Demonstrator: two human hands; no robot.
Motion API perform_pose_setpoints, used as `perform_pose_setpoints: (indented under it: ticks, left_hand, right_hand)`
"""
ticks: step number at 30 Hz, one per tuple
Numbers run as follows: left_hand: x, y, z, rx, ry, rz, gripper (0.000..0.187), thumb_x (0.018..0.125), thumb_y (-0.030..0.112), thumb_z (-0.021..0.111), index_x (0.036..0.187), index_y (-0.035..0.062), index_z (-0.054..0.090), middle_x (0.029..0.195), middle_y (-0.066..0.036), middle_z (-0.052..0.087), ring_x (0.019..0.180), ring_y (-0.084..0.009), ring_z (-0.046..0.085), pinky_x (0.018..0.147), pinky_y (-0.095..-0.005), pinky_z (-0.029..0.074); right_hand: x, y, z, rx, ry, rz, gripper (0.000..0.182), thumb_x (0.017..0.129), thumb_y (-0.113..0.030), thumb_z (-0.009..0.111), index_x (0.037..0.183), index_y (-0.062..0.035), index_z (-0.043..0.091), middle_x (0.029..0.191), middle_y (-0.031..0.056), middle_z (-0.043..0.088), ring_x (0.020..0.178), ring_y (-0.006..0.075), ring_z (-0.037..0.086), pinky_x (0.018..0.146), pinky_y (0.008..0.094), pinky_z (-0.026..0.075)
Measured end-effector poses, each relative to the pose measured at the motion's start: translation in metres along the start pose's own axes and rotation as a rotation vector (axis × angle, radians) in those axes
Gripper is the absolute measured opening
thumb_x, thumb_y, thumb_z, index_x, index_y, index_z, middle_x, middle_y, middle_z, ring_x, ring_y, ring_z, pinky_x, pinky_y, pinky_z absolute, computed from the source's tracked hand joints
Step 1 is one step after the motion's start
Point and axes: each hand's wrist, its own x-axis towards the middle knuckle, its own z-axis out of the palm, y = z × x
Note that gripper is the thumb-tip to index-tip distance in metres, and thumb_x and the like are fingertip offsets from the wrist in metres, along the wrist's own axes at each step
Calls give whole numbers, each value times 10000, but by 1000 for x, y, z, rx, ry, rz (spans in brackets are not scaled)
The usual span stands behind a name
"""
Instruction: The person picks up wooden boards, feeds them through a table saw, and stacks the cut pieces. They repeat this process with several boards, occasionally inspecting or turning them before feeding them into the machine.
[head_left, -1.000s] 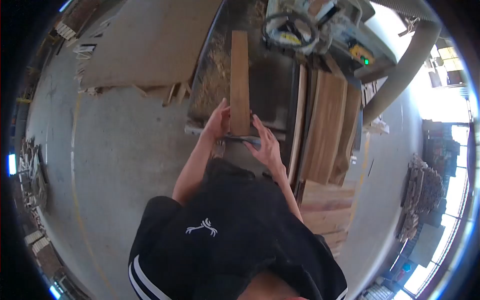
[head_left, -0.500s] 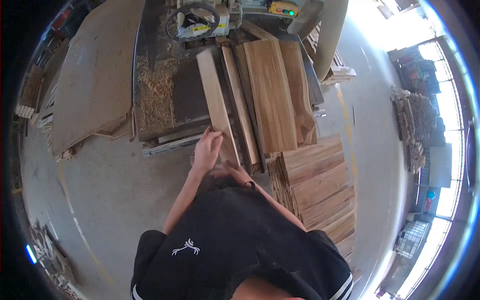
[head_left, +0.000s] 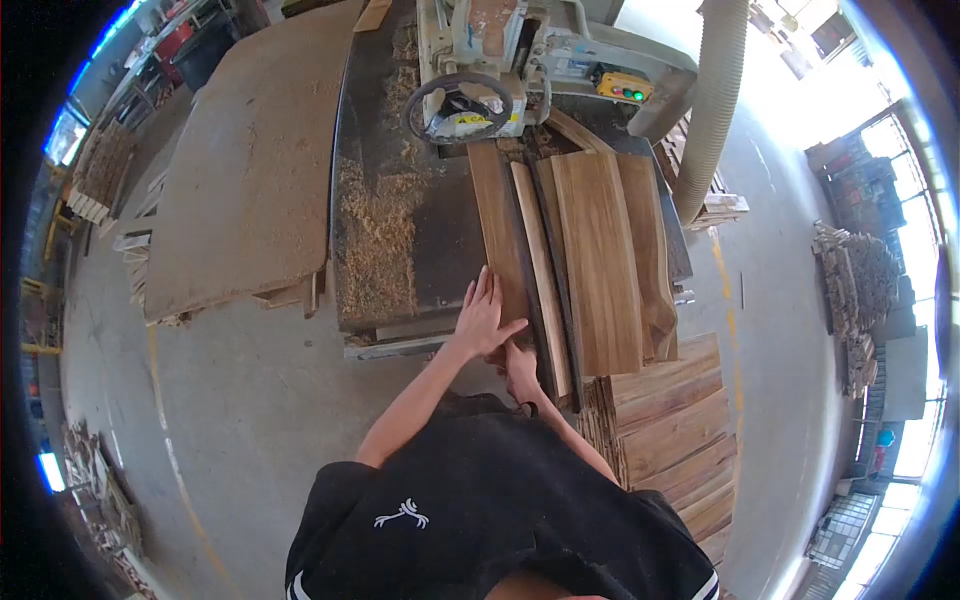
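A dark brown board (head_left: 500, 220) lies flat on the machine table, its far end close to the handwheel. Spread on the near left part of this board is my left hand (head_left: 482, 318), fingers pointing forward and thumb out to the right. My right hand (head_left: 520, 372) is closed round the board's near end, some fingers hidden beneath. To the right, a narrow light strip (head_left: 540, 280) lies alongside a dark rail. Beyond it rests a wide brown board (head_left: 598, 260), with a wavy-edged board (head_left: 650, 250) partly under it.
The machine has a black handwheel (head_left: 458, 106) and a yellow button box (head_left: 622, 88). Sawdust (head_left: 378, 240) covers the left of its table. A large brown panel (head_left: 245, 170) stands at left, a board stack (head_left: 670, 430) at lower right, and a hose (head_left: 715, 100) at upper right.
The board has turned from its pale side to a dark brown face and now lies flat. My left hand has opened onto it. The camera view has shifted, so the scene sits lower and farther right.
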Motion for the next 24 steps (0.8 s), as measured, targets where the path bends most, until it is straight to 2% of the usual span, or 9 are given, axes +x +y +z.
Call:
perform_pose_setpoints:
  ticks: [5,10,13,15,17,18,20,22,24]
  left_hand:
    - [47,-22,-30,-1,-47,-46,1229,984,821,478,1643,-177,198,1753,-318,207,1675,-390,87,1354,-544,126]
    - [88,-52,-36,-66,42,-50,1282,920,859,533,1653,-148,228,1747,-287,267,1683,-359,84,1353,-543,118]
    - [108,-54,-52,-11,17,-106,1312,895,887,525,1649,-149,245,1747,-287,273,1682,-367,91,1352,-543,108]
    - [120,-67,-49,-26,82,-76,1335,878,910,512,1635,-162,268,1738,-293,292,1675,-381,127,1348,-552,107]
    - [130,-76,-48,-57,169,-38,1341,877,917,494,1620,-179,284,1725,-299,317,1669,-384,155,1343,-564,116]
    - [133,-87,-51,-80,159,-36,1256,898,867,535,1608,-150,340,1707,-298,347,1664,-388,168,1339,-569,135]
    - [149,-102,-66,-136,138,9,1088,938,765,617,1585,-93,451,1671,-295,406,1655,-396,193,1332,-579,173]
    - [156,-136,-84,-172,292,160,861,952,677,653,1453,-21,604,1598,-261,504,1632,-389,263,1310,-593,220]
    - [159,-188,-113,-127,446,184,607,954,532,715,1322,50,715,1535,-231,572,1605,-400,319,1287,-607,263]
  right_hand:
    - [47,-37,28,164,42,-31,314,1071,-306,676,990,-8,731,811,104,759,616,199,703,506,328,458]
    - [94,-60,39,183,52,-107,226,1039,-228,721,1021,-3,734,945,103,750,772,194,716,602,363,521]
    - [112,-70,50,39,131,-382,266,1038,-229,730,1091,32,735,1019,93,749,849,209,732,676,381,574]
    - [135,-79,44,-105,130,-236,336,1043,-237,733,1166,75,719,1075,89,741,919,221,740,772,388,610]
    - [137,-92,56,142,1,-207,395,1036,-274,754,1216,74,701,1106,130,757,931,278,765,770,425,638]
    - [150,-96,52,-264,-7,-321,398,1035,-286,757,1211,66,697,1096,148,765,910,288,770,736,423,638]
    - [163,-99,45,-395,38,-272,390,1031,-306,764,1172,53,703,1056,170,776,872,295,775,695,409,636]
    - [162,-121,65,152,86,-10,375,1027,-322,772,1106,42,721,999,174,782,838,287,775,680,384,632]
    - [152,-146,88,138,110,-25,363,1018,-337,784,1006,23,736,921,159,779,811,266,771,672,358,628]
